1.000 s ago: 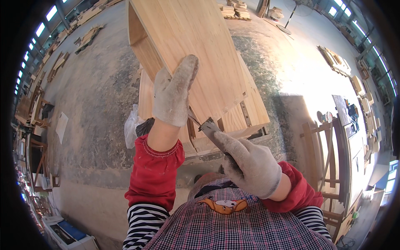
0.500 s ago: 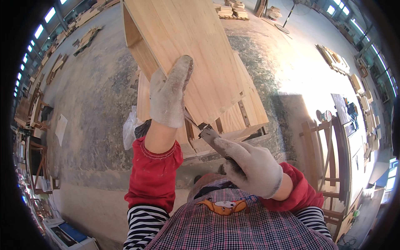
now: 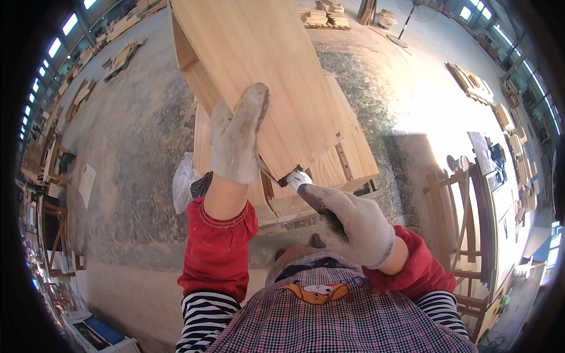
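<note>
Left hand (image 3: 237,138), gloved: thumb flat on the top face of a pale wooden box (image 3: 273,79), the rest wrapped round its left edge, fingertips hidden. Right hand (image 3: 359,229), gloved too: closed round a flat-bladed tool (image 3: 300,179), dark paste at the tip, which sits at the box's near end (touching or just short, I cannot tell). Box lies tilted over a second wooden piece (image 3: 355,147), its left side open. Left of that, a clear plastic bag (image 3: 182,185). Nearest me, my checked apron (image 3: 329,320). Farther left, a white sheet (image 3: 87,183) on the floor. Right, a wooden rack (image 3: 436,200). Far off, stacked timber (image 3: 326,17), then a stand (image 3: 397,41) with a round base to its right
</note>
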The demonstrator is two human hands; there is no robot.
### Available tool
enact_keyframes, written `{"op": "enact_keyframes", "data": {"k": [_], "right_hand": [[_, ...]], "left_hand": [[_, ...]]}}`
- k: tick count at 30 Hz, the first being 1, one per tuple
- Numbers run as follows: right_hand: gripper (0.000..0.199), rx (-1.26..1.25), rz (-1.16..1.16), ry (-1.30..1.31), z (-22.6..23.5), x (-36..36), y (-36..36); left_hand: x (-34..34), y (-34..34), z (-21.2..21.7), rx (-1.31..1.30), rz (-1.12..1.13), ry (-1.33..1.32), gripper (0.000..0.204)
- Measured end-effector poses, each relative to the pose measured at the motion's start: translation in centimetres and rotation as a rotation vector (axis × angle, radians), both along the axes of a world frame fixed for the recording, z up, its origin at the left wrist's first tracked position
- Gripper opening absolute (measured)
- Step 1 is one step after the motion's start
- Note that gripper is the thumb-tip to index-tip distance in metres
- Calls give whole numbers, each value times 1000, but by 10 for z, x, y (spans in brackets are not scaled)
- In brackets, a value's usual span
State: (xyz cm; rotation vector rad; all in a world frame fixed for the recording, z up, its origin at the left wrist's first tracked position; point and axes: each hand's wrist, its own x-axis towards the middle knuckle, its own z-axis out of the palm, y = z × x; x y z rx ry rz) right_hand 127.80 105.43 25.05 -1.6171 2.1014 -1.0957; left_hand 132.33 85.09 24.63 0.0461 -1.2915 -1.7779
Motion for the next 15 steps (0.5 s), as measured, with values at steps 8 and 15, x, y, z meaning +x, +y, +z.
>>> {"op": "enact_keyframes", "data": {"k": [8,15], "right_hand": [[46,-22,-42,-57,4,-2,1],[45,-55,-52,-50,-14,-7,2]], "left_hand": [[-1,-3,2,44,2,-50,28],[-1,2,0,33,26,14,28]]}}
